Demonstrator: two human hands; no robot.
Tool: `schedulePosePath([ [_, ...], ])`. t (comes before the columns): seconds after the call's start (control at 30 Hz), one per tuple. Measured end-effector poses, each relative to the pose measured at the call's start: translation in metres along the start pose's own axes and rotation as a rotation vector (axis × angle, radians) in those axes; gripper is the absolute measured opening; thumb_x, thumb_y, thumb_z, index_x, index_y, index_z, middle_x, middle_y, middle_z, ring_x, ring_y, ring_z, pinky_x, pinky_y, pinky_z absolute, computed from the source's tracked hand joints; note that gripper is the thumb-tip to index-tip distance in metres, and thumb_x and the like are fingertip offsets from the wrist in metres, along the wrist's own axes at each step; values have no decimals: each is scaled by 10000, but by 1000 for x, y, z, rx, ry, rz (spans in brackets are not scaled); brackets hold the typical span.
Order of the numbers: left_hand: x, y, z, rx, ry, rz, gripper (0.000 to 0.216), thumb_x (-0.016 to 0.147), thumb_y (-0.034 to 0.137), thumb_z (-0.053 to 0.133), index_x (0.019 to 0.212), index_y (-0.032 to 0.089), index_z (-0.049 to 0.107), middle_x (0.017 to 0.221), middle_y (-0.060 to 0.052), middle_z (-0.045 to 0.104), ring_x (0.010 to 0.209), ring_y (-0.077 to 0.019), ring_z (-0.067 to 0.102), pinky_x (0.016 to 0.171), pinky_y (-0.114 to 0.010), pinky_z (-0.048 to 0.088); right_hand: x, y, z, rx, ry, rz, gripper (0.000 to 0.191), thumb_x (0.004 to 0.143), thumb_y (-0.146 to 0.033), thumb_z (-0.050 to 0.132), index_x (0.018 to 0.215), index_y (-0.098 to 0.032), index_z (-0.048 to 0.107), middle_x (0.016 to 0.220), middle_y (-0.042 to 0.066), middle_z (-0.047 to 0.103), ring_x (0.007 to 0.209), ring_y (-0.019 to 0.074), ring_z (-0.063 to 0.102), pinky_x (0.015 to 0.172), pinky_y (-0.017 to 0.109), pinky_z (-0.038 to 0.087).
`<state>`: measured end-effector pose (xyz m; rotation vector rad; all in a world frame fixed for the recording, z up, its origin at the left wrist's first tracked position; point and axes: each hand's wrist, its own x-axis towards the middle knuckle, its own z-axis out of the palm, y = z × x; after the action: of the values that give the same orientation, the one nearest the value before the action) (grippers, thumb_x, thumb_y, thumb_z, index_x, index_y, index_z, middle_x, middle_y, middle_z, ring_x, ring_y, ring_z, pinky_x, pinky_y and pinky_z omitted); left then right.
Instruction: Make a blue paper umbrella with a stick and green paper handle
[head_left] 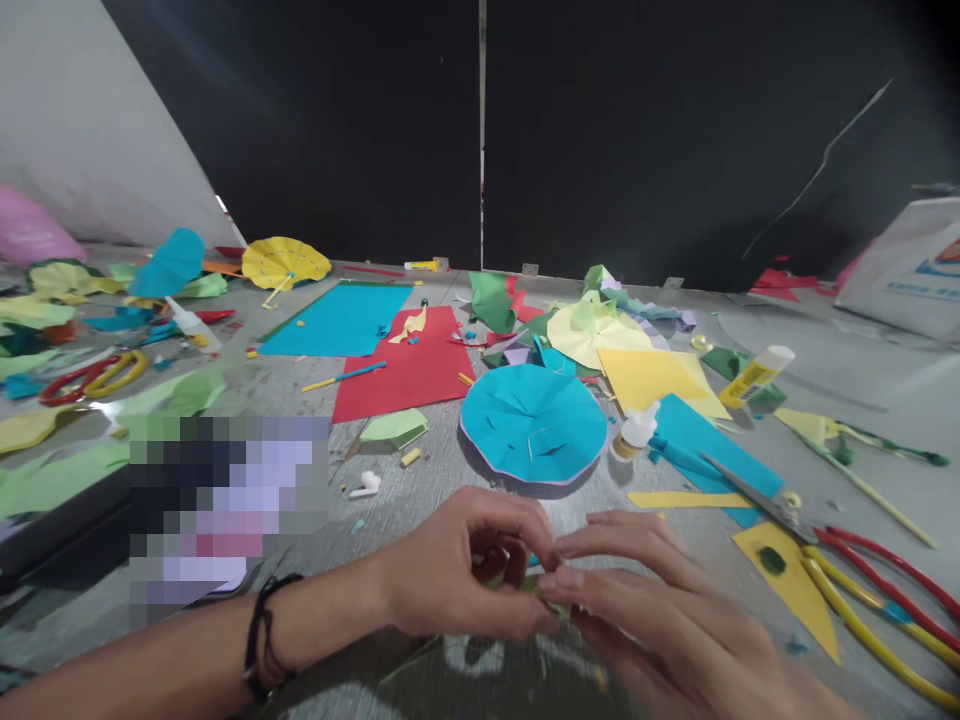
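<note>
Both hands meet low in the middle of the view. My left hand, with a black bracelet on its wrist, is closed, fingers curled and pinching a small piece of green paper. Fingertips of my right hand press on the same piece from the other side; its thumb is hidden. Most of the green paper is covered by the fingers, so its shape cannot be made out. Just beyond the hands lies a round, pleated blue paper disc with a pale edge. A small glue bottle stands beside that disc.
Red-and-yellow-handled scissors lie at right, near a glue stick. Red paper, blue paper and a yellow pleated disc lie further back. A blurred-out phone-like object and paper scraps occupy the left.
</note>
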<state>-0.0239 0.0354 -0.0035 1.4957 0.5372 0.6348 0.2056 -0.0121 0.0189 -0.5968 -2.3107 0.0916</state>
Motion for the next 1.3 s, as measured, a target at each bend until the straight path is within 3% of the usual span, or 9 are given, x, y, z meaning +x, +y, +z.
schedulePosePath([
  [0.13, 0, 0, 1, -3, -16, -34, 368, 654, 338, 947, 879, 156, 721, 872, 2, 613, 575, -54, 470, 477, -197, 289, 2, -2, -3, -4, 15, 1, 240, 979, -19, 593, 1169, -140, 676, 1001, 51, 819, 1094, 192, 727, 984, 291, 593],
  [0.27, 0, 1, 2, 30, 10, -5, 304, 717, 373, 900, 836, 159, 719, 849, -12, 629, 616, -78, 496, 502, -208, 304, 3, -2, -4, 8, 16, -5, 232, 999, -55, 586, 1192, -156, 666, 1015, 49, 818, 1094, 192, 730, 983, 291, 598],
  [0.4, 0, 3, 3, 23, 4, 26, 271, 718, 327, 880, 796, 149, 691, 858, -9, 611, 617, -66, 472, 509, -197, 309, 1, -1, -3, 25, -38, -12, 324, 985, -40, 602, 1297, -125, 625, 1141, 78, 803, 1212, 205, 686, 1042, 313, 578],
  [0.53, 0, 4, 3, 40, -17, -19, 262, 711, 303, 860, 800, 150, 665, 841, 6, 580, 598, -59, 424, 504, -201, 298, 1, 2, -4, -34, -44, -70, 300, 997, -33, 574, 1282, -99, 636, 1100, 76, 825, 1191, 193, 707, 1110, 336, 535],
  [0.77, 1, 2, 1, 36, -37, 14, 303, 707, 331, 881, 866, 158, 690, 885, -13, 606, 604, -69, 466, 497, -198, 312, 5, 0, -5, -50, -22, -50, 235, 1002, -62, 595, 1212, -131, 675, 1027, 71, 831, 1098, 191, 750, 1006, 315, 603],
  [1.0, 0, 2, 2, 5, -19, -10, 274, 728, 316, 858, 850, 160, 669, 879, -10, 573, 658, -85, 474, 530, -202, 318, 1, 1, -1, -50, -42, -51, 300, 972, -25, 603, 1241, -142, 665, 1099, 55, 825, 1156, 195, 727, 1059, 333, 576],
  [1.3, 0, 2, 1, 22, -40, 3, 256, 743, 295, 851, 879, 151, 689, 905, -26, 596, 633, -79, 468, 523, -210, 318, 7, -2, -7, -27, -18, -37, 196, 1025, -95, 588, 1196, -149, 669, 1036, 50, 824, 1121, 181, 730, 1000, 276, 595],
])
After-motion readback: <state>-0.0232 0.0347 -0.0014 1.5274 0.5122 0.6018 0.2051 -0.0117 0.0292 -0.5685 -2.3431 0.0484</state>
